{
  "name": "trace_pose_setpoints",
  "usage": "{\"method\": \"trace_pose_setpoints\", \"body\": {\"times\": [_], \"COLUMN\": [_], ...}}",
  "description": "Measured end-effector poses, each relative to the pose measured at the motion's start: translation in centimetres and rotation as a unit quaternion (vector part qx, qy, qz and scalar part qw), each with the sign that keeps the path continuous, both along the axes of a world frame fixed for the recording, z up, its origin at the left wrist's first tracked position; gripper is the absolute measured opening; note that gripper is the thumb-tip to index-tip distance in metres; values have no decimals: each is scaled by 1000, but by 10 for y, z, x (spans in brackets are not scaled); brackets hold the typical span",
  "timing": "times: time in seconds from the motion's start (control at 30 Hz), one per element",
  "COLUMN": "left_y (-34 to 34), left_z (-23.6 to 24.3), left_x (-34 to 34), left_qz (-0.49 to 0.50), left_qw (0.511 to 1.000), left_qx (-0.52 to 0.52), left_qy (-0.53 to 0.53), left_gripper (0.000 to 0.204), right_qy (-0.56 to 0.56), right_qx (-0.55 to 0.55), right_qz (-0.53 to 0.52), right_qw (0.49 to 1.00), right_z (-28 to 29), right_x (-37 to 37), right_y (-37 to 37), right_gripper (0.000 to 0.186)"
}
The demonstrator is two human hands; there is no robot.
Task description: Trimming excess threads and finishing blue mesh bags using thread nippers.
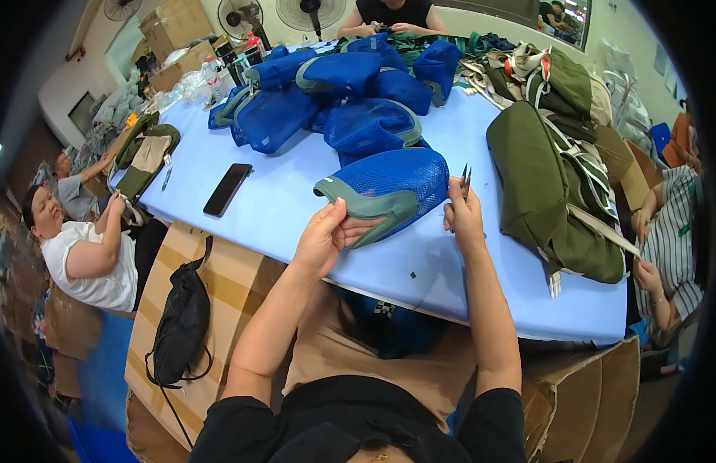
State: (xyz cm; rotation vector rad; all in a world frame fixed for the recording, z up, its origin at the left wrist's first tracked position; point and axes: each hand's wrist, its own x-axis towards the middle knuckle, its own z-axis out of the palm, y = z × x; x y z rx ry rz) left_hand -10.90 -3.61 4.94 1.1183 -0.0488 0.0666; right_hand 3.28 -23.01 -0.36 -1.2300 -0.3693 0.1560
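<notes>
I hold a blue mesh bag with grey-green trim point(408, 181) over the near part of the pale blue table. My left hand point(327, 228) grips it at the trimmed opening, some fingers inside the trim loop. My right hand point(459, 216) is closed on small dark snips point(466, 182), pointed upward, with its fingers against the bag's right end. Behind the held bag lies a pile of similar blue bags point(323, 85).
Olive bags point(539, 193) fill the table's right; another point(146, 158) lies left near a black phone point(227, 189). A black pouch point(180, 316) rests on a cardboard box point(242, 274). Co-workers sit left point(92, 262), right point(674, 247) and across the table point(381, 19).
</notes>
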Motion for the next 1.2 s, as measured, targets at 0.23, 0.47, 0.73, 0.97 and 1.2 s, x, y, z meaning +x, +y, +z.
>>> {"method": "trace_pose_setpoints", "body": {"times": [0.23,0.47,0.73,0.97,1.2], "left_y": [2,-8,-30,-34,-38], "left_z": [-4,-8,-6,-8,-9], "left_x": [4,4,10,11,11], "left_qz": [40,68,67,58,78], "left_qw": [998,995,994,996,995], "left_qx": [-53,-66,-88,-61,-66], "left_qy": [0,-5,-11,-5,-8], "left_gripper": [43,41,37,44,44], "right_qy": [-236,-362,-397,-410,-276], "right_qx": [-32,-107,-100,-102,-28], "right_qz": [-181,-225,-213,-230,-178], "right_qw": [954,898,887,877,944], "right_z": [4,13,17,13,8], "right_x": [-14,-25,-26,-19,-17], "right_y": [7,7,10,11,10], "right_gripper": [16,28,31,21,5]}}
